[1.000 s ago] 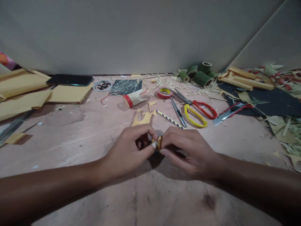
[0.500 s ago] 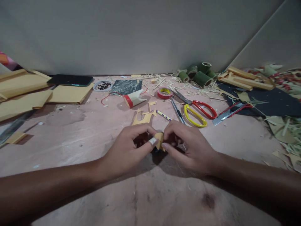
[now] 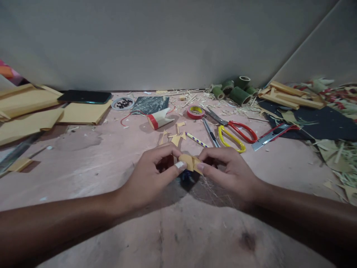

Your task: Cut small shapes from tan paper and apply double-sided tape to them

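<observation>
My left hand [image 3: 152, 175] and my right hand [image 3: 227, 171] meet at the middle of the pink board, fingers curled. Between their fingertips they pinch a small tan paper piece [image 3: 190, 162], folded or cut into points. A white patch, tape or a nail, shows on my left thumb tip. Something dark blue [image 3: 186, 175] sits just under the paper, mostly hidden. More tan paper scraps [image 3: 174, 138] lie right behind my hands.
Behind are a dotted pencil [image 3: 196, 140], a craft knife [image 3: 210, 133], red-and-yellow scissors [image 3: 232, 130], a red tape roll [image 3: 195, 111] and a red-capped white tube [image 3: 158, 118]. Green bamboo sections [image 3: 237, 91] and shavings lie far right. Tan sheets [image 3: 28, 111] and a phone [image 3: 85, 96] lie left.
Both hands have lifted the paper piece slightly and turned it, so more of its flat tan face shows. My right hand shifted a little away from me.
</observation>
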Motion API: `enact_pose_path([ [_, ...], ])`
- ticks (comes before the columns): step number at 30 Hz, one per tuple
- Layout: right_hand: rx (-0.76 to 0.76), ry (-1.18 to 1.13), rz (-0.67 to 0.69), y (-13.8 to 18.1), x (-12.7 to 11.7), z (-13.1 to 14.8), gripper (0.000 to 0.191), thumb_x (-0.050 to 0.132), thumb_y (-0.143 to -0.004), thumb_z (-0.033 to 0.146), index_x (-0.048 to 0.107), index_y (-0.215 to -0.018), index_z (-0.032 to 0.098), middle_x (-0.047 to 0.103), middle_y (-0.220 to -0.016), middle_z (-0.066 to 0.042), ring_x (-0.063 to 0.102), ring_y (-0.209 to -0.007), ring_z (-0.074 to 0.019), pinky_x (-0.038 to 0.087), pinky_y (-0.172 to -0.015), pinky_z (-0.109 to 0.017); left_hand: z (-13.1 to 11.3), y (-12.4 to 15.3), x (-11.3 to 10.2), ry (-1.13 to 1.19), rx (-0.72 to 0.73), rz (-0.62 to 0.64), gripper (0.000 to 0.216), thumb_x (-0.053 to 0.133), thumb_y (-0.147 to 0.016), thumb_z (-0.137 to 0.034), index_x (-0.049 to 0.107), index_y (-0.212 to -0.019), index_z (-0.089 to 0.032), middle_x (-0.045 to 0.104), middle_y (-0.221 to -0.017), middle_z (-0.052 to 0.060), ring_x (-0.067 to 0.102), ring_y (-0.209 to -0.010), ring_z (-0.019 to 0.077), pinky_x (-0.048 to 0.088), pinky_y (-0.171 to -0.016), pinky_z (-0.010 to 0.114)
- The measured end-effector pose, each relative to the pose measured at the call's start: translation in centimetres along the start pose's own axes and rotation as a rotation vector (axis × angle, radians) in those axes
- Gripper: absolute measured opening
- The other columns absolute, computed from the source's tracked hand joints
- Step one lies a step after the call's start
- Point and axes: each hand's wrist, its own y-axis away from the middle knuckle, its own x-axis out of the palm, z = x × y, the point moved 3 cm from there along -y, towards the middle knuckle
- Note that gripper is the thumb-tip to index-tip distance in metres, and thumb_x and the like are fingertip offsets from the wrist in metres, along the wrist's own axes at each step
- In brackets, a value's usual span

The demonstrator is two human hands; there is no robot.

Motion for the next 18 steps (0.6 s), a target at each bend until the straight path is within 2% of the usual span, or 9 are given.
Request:
enact_pose_path([
  [3,-0.011,-0.015,-0.030,0.07,-0.16,0.01,0.024,0.062,-0.095,0.031,0.064,-0.074,0.017,0.055,-0.063,0.003,0.045,-0.057,-0.0109,0.034,-0.051,-0.025,0.20,0.03,0.03,0.013,-0.052,0.007,0.018,0.066,-0.089,-0.033,0.069,-0.085,-0.016,0.068,-0.082,0.003,0.059,-0.078,0.0167,0.044,-0.069,0.029],
  [11,-0.008,-0.043,-0.091,-0.04,-0.34,0.19,0.024,0.065,-0.092,0.032,0.062,-0.073,0.018,0.056,-0.063,0.003,0.047,-0.056,-0.0104,0.036,-0.049,-0.023,-0.12,-0.04,0.10,0.098,-0.057,0.038,0.012,0.067,-0.084,-0.024,0.064,-0.075,-0.017,0.060,-0.066,-0.004,0.045,-0.055,0.0076,0.034,-0.050,0.021],
  [18,-0.016,-0.068,-0.078,0.04,-0.32,0.17,0.023,0.063,-0.094,0.028,0.065,-0.073,0.018,0.058,-0.062,0.003,0.050,-0.056,-0.0102,0.037,-0.050,-0.023,0.22,0.29,0.01,0.107,-0.061,0.106,0.020,0.059,-0.092,-0.028,0.067,-0.078,-0.015,0.065,-0.066,-0.002,0.049,-0.053,0.0073,0.036,-0.048,0.020],
])
